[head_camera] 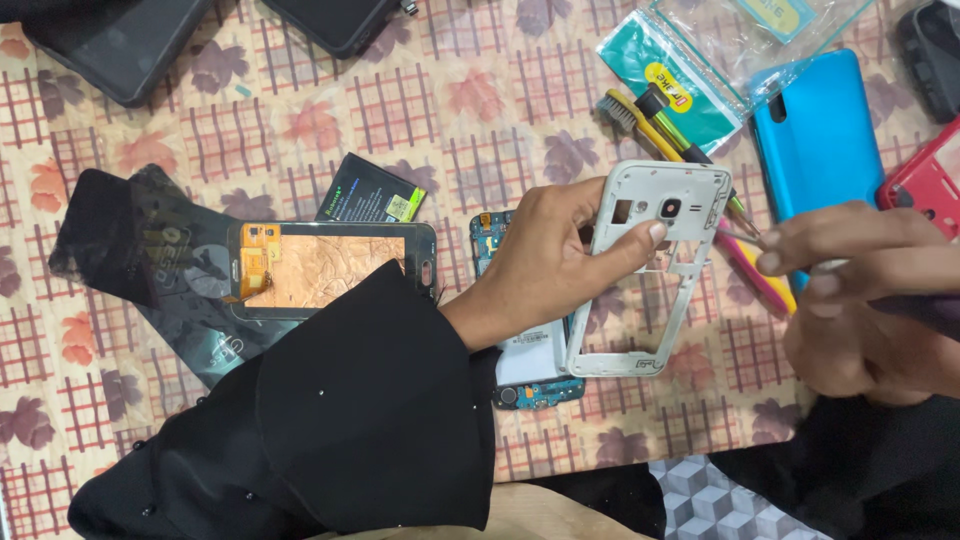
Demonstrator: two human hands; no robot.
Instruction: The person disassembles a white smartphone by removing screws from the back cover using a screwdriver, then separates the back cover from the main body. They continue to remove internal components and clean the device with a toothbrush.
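The left hand (545, 265) grips a white phone frame (650, 270), an open rectangle with a camera hole, above the table's (300, 110) front edge. The right hand (860, 300) pinches thin tweezers (738, 236) beside it. A clear bag (720, 50) at the far edge holds coloured cards.

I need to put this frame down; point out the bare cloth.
Bare tablecloth lies between the dark devices at the top edge, the battery and the green packet. The lower-left corner is also free. Crowded: the right side, around the blue cover, tools and right hand.
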